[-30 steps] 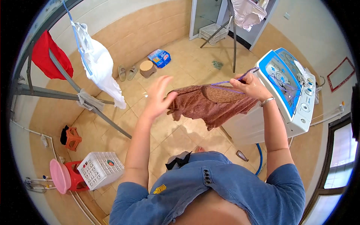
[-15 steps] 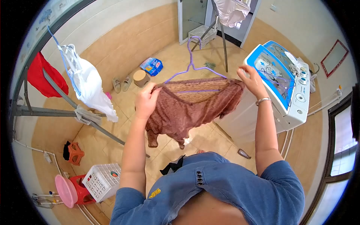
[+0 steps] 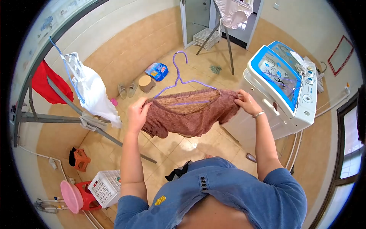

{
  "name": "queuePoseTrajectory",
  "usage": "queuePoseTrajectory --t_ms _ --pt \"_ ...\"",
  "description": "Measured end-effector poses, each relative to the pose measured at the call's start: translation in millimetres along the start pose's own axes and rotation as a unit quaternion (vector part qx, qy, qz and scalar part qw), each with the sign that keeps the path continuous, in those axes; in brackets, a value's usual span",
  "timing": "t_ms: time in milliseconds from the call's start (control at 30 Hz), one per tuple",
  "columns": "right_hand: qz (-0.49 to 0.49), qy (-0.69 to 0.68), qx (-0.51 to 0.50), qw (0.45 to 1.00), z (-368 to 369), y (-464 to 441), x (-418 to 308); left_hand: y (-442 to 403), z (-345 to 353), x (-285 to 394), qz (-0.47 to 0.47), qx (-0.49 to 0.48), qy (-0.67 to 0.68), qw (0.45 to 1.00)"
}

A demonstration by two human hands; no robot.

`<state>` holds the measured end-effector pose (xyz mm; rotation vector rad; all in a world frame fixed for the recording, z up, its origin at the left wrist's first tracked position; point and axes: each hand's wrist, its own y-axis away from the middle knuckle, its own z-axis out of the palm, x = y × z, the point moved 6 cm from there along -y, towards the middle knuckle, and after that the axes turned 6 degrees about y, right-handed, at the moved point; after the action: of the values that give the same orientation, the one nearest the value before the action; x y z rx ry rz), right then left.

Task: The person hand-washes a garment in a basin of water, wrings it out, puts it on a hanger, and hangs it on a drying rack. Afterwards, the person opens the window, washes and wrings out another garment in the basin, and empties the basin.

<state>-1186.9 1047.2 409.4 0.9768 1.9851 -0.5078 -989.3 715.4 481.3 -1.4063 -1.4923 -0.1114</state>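
A brown, fuzzy-looking top (image 3: 187, 121) hangs stretched out in front of me on a purple wire hanger (image 3: 177, 78). The hanger's hook points up, and its lower bar shows through the wide neckline. My left hand (image 3: 138, 114) is closed on the top's left shoulder. On the other side, my right hand (image 3: 248, 102) pinches the right shoulder between thumb and fingers. The lower part of the top is bunched and hangs loose above the tiled floor.
A twin-tub washing machine (image 3: 282, 87) stands at right with hangers on its lid. At left, a metal rack (image 3: 51, 118) bears a white garment (image 3: 91, 86) and a red cloth (image 3: 49, 82). A white basket (image 3: 106, 187), pink basin (image 3: 71, 196) and stools stand lower left.
The top and its hanger have shifted left, with the hook lower in view. My right hand has come down from above and now grips the shoulder. My left hand keeps its hold.
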Motion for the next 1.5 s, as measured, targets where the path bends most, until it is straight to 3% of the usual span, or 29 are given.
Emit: queuePoseTrajectory --t_ms 67,267,333,400,467,533,600,633,667,733,800,900,967,1000,1100,1200,1233,1300,1433,1500 --pt "0.035 -0.005 -0.060 0.998 -16.3 5.0 -1.8 6.4 -4.1 -2.6 0.054 -0.027 -0.119 0.991" --pt "0.001 -0.023 0.057 0.998 -38.2 -12.9 0.9 22.9 5.0 -12.9 -0.041 -0.100 -0.113 0.988" --pt "-0.016 0.125 0.079 0.989 -25.4 -18.2 -7.4 19.8 10.4 0.9 -0.002 -0.076 -0.054 0.996" --pt "-0.031 0.136 0.079 0.987 -17.5 -15.5 -14.7 17.8 9.9 3.6 -0.051 -0.070 -0.048 0.995" --pt "-0.064 0.029 0.132 0.989 -19.2 -9.7 -17.9 18.8 7.3 -8.0 -0.066 -0.064 -0.037 0.995" --pt "-0.053 0.031 0.160 0.985 -24.6 -2.1 -31.0 18.7 4.3 -10.6 -0.084 -0.060 -0.027 0.994" --pt "-0.024 0.079 0.265 0.961 -34.1 12.3 -49.6 17.5 7.4 1.0 -0.077 -0.063 -0.035 0.994" --pt "-0.054 0.052 0.276 0.958 -32.0 16.2 -60.8 19.4 11.7 1.4 -0.079 -0.064 -0.036 0.994" --pt "-0.054 0.051 0.276 0.958 -25.2 16.4 -63.9 20.6 17.0 1.0 -0.077 -0.057 -0.030 0.995" --pt "-0.016 -0.182 0.070 0.981 14.2 7.8 -66.3 23.3 31.1 -3.4 -0.071 -0.051 -0.023 0.996" --pt "-0.023 -0.227 -0.027 0.973 59.2 0.3 -86.2 33.9 51.1 -16.3 -0.096 -0.032 0.007 0.995" --pt "-0.013 -0.266 -0.034 0.963 107.3 -22.1 -102.3 50.3 81.0 -18.0 -0.149 -0.027 0.004 0.989" --pt "0.044 -0.430 -0.023 0.901 129.0 -38.7 -101.2 59.1 98.9 -14.1 -0.154 -0.008 0.029 0.988" --pt "0.043 -0.429 -0.024 0.902 130.9 -41.8 -105.7 63.7 107.4 -14.9 -0.156 0.010 0.058 0.986" --pt "0.100 -0.470 0.019 0.877 133.2 -42.6 -110.2 75.3 127.6 -0.4 -0.199 -0.051 0.054 0.977" --pt "0.076 -0.451 0.071 0.886 121.7 -63.1 -81.2 87.2 149.8 16.0 -0.117 -0.139 0.095 0.979" --pt "0.087 -0.484 0.070 0.868 114.4 -61.9 -85.8 90.4 153.6 19.8 -0.078 -0.143 0.135 0.977" --pt "0.074 -0.451 0.075 0.886 93.9 -58.8 -90.3 89.0 151.3 35.0 0.000 -0.169 0.180 0.969" --pt "0.073 -0.422 0.050 0.902 61.1 -60.9 -83.3 88.2 146.9 17.7 0.003 -0.227 0.156 0.961" --pt "0.088 -0.368 0.028 0.925 45.7 -56.8 -85.3 85.2 147.3 -10.8 -0.100 -0.274 0.129 0.948"
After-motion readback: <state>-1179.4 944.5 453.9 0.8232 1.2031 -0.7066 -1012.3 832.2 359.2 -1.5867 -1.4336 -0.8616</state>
